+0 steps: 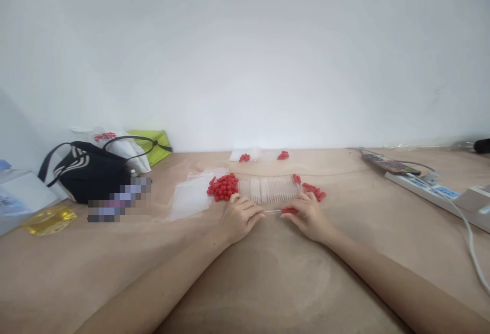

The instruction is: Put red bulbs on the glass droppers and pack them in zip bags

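My left hand is closed with its fingertips pinching the end of thin white sticks that lie level. Facing it, my right hand pinches a small red capsule-shaped piece at the sticks' other end. Whether the sticks go inside the red piece, I cannot tell. Just beyond both hands lies a row of thin whitish sticks, side by side. A pile of red pieces sits past my left hand, and several more red pieces lie beside my right fingers.
Flat clear bags are spread left of the red pile. Two small bags with red pieces lie near the wall. A dark bag and a yellow pouch stand left. At right are a power strip, phone and white cable.
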`<state>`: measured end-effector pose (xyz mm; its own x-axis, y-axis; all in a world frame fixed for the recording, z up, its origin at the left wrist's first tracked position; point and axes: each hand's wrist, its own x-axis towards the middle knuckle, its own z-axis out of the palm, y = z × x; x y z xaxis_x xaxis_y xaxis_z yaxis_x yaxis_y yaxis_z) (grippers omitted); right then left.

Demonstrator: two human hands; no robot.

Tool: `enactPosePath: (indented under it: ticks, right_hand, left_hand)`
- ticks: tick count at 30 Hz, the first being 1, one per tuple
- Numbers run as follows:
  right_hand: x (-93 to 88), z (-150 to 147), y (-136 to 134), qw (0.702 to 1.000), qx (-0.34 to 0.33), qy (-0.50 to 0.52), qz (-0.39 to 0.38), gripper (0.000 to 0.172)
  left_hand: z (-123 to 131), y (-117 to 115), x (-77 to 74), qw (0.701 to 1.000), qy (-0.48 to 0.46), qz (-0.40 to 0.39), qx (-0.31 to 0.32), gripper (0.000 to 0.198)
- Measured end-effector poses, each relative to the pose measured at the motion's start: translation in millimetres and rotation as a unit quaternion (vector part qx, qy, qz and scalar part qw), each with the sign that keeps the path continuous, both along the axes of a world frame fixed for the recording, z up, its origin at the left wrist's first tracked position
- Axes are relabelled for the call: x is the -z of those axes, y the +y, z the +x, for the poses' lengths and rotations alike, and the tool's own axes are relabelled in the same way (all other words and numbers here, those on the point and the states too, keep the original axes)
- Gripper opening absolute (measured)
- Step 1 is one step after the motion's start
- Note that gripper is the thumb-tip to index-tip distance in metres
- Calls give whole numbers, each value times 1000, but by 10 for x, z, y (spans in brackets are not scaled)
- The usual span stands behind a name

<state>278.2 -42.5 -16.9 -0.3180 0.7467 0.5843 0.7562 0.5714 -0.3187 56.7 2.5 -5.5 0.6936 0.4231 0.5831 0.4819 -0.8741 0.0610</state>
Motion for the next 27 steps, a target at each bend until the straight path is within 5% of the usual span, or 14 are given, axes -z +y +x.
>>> enactPosePath:
  ticks: [18,22,27]
  right_hand:
    - [-60,-55,-14,985,-81,117,-94,19]
    - [-92,-113,-2,932,-78,299,-188,26]
    - [-168,-19,149,860,-3,463,-215,30]
  left_hand:
    - [46,-58,1,999,-25,-15,27,24]
    - [89,-58,0,999,-38,-17,5,25]
    - [127,-85,-29,999,-31,-24,13,24]
